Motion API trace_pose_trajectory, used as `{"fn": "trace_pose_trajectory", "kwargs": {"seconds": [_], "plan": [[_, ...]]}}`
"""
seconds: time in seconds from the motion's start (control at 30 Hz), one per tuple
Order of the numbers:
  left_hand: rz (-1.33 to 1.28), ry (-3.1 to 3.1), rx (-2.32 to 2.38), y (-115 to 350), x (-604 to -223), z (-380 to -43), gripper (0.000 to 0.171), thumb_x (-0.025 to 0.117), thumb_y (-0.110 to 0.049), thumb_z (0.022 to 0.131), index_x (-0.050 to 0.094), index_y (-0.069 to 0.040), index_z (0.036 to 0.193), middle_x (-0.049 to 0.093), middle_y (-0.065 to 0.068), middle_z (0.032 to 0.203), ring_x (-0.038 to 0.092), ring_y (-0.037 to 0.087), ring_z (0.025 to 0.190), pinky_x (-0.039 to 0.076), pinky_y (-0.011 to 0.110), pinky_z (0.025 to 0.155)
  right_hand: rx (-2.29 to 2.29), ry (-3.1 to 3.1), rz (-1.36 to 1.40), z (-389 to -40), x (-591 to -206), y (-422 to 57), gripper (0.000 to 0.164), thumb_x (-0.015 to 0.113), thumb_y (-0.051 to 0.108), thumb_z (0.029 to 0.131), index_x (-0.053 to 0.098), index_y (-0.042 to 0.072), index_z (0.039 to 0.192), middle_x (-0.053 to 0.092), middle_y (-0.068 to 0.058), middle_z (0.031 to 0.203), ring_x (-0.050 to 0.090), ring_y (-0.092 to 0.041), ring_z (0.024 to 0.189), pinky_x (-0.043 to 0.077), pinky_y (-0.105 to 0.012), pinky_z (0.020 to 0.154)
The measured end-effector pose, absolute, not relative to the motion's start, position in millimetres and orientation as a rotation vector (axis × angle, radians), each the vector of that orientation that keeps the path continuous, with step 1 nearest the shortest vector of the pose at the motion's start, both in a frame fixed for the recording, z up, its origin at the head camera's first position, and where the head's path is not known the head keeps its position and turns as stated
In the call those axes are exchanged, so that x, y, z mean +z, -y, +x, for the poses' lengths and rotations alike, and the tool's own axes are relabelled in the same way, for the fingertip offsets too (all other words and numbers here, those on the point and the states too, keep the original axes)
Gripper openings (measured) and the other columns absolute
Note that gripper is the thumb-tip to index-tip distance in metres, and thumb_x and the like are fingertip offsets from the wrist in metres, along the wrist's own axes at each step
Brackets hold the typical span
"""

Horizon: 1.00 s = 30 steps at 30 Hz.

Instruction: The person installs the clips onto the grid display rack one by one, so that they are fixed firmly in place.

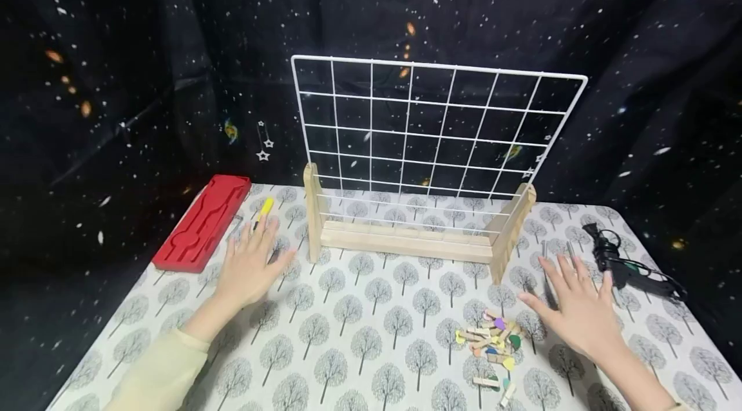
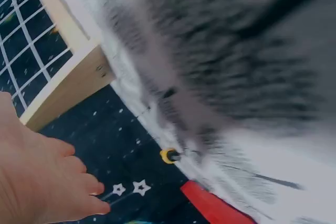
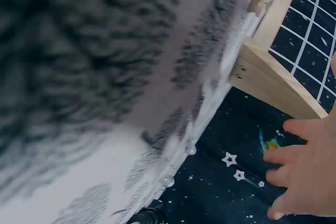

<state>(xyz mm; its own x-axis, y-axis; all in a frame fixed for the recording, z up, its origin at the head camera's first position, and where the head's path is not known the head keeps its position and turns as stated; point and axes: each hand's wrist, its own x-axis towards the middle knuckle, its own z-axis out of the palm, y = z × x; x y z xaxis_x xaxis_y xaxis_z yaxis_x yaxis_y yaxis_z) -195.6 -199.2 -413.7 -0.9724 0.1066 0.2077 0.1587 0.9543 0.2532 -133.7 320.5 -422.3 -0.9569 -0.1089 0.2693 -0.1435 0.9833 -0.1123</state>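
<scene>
My left hand (image 1: 249,269) is spread with straight fingers at the left of the table, holding nothing. Just beyond its fingertips lies a tool with a yellow handle (image 1: 266,207), partly hidden by the fingers. My right hand (image 1: 582,314) is likewise spread at the right, over or on thin metal tools (image 1: 570,250) that it partly covers. Between the hands a white wire grid (image 1: 426,102) leans back in a wooden stand (image 1: 406,240). Small wooden clothespins (image 1: 493,340) with coloured shapes lie in a pile left of my right hand. Both wrist views show the fingers extended.
A red moulded tray (image 1: 203,224) lies at the far left edge. Over by the right edge is a black tool with a cord (image 1: 614,256). The table has a tree-patterned cloth (image 1: 348,346), and a dark starry curtain (image 1: 145,44) hangs behind it.
</scene>
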Motion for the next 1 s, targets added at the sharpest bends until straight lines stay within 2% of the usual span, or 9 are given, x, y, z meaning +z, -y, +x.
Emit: {"fn": "trace_pose_trajectory", "kwargs": {"seconds": [0.1, 0.2, 0.27, 0.33, 0.43, 0.6, 0.7, 0.83, 1.0], "plan": [[-0.189, 2.844, -0.568, 197.3, -398.7, -215.0, 0.077, 0.033, -0.061, 0.082, 0.005, -0.018, 0.14, 0.0, 0.006, 0.146, -0.002, 0.033, 0.131, -0.003, 0.057, 0.102, 0.298, 2.799, 0.233, -142.4, -414.5, -315.7, 0.076, 0.052, 0.055, 0.077, 0.025, 0.017, 0.137, 0.021, -0.019, 0.141, 0.012, -0.035, 0.13, -0.02, -0.049, 0.1], [-0.235, 2.768, -0.978, 192.9, -377.5, -233.7, 0.074, 0.041, -0.055, 0.083, 0.002, -0.028, 0.139, 0.003, 0.001, 0.146, 0.005, 0.031, 0.132, 0.005, 0.058, 0.102, 0.439, 2.726, 0.307, -153.5, -407.6, -310.2, 0.073, 0.058, 0.048, 0.077, 0.028, 0.018, 0.136, 0.02, -0.014, 0.142, 0.019, -0.036, 0.128, -0.01, -0.05, 0.104], [-0.306, 2.67, -1.342, 186.9, -364.2, -242.7, 0.071, 0.045, -0.048, 0.085, 0.001, -0.034, 0.138, 0.004, -0.002, 0.146, 0.009, 0.026, 0.132, 0.01, 0.054, 0.104, 0.516, 2.678, 0.36, -159.1, -403.3, -307.0, 0.068, 0.061, 0.043, 0.076, 0.034, 0.018, 0.134, 0.026, -0.012, 0.14, 0.026, -0.037, 0.124, 0.007, -0.055, 0.103], [-0.398, 2.529, -1.682, 178.6, -353.7, -249.0, 0.067, 0.046, -0.04, 0.087, 0.003, -0.034, 0.138, 0.008, -0.004, 0.146, 0.012, 0.021, 0.132, 0.014, 0.048, 0.106, 0.599, 2.642, 0.42, -161.9, -398.4, -304.5, 0.059, 0.064, 0.036, 0.076, 0.044, 0.017, 0.127, 0.038, -0.011, 0.132, 0.036, -0.036, 0.118, 0.024, -0.056, 0.096], [-0.511, 2.327, -1.987, 165.7, -346.7, -255.2, 0.059, 0.044, -0.031, 0.09, 0.011, -0.026, 0.139, 0.016, -0.003, 0.145, 0.016, 0.014, 0.131, 0.014, 0.038, 0.107, 0.65, 2.627, 0.484, -162.3, -390.3, -300.5, 0.043, 0.066, 0.03, 0.076, 0.056, 0.016, 0.114, 0.055, -0.004, 0.115, 0.05, -0.028, 0.104, 0.04, -0.05, 0.082], [-0.582, 2.151, -2.08, 153.7, -355.9, -266.4, 0.047, 0.041, -0.021, 0.092, 0.028, -0.013, 0.136, 0.036, 0.01, 0.135, 0.031, 0.02, 0.126, 0.023, 0.038, 0.105, 0.673, 2.758, 0.625, -163.3, -385.1, -292.3, 0.032, 0.064, 0.031, 0.077, 0.061, 0.016, 0.106, 0.062, 0.003, 0.101, 0.056, -0.018, 0.094, 0.045, -0.043, 0.079], [-0.596, 2.134, -2.058, 154.5, -368.0, -276.9, 0.044, 0.044, -0.023, 0.091, 0.034, -0.017, 0.134, 0.043, 0.011, 0.13, 0.036, 0.024, 0.122, 0.03, 0.037, 0.101, 0.673, 2.865, 0.778, -164.0, -391.1, -286.8, 0.035, 0.062, 0.034, 0.077, 0.059, 0.017, 0.108, 0.063, 0.006, 0.097, 0.057, -0.011, 0.09, 0.047, -0.04, 0.079], [-0.59, 2.166, -2.022, 158.9, -368.5, -275.2, 0.044, 0.044, -0.026, 0.09, 0.034, -0.022, 0.133, 0.044, 0.009, 0.13, 0.037, 0.022, 0.122, 0.032, 0.036, 0.1, 0.674, 2.972, 1.024, -163.8, -407.5, -272.2, 0.038, 0.063, 0.036, 0.076, 0.059, 0.016, 0.109, 0.062, 0.008, 0.094, 0.057, -0.005, 0.084, 0.049, -0.032, 0.074], [-0.522, 2.177, -2.005, 152.9, -363.0, -268.1, 0.045, 0.042, -0.024, 0.091, 0.032, -0.017, 0.135, 0.043, 0.013, 0.13, 0.036, 0.019, 0.123, 0.03, 0.038, 0.101, 0.659, 2.96, 1.352, -161.2, -421.1, -253.8, 0.034, 0.065, 0.032, 0.075, 0.061, 0.017, 0.105, 0.061, 0.008, 0.098, 0.056, -0.005, 0.081, 0.049, -0.025, 0.071]]}}
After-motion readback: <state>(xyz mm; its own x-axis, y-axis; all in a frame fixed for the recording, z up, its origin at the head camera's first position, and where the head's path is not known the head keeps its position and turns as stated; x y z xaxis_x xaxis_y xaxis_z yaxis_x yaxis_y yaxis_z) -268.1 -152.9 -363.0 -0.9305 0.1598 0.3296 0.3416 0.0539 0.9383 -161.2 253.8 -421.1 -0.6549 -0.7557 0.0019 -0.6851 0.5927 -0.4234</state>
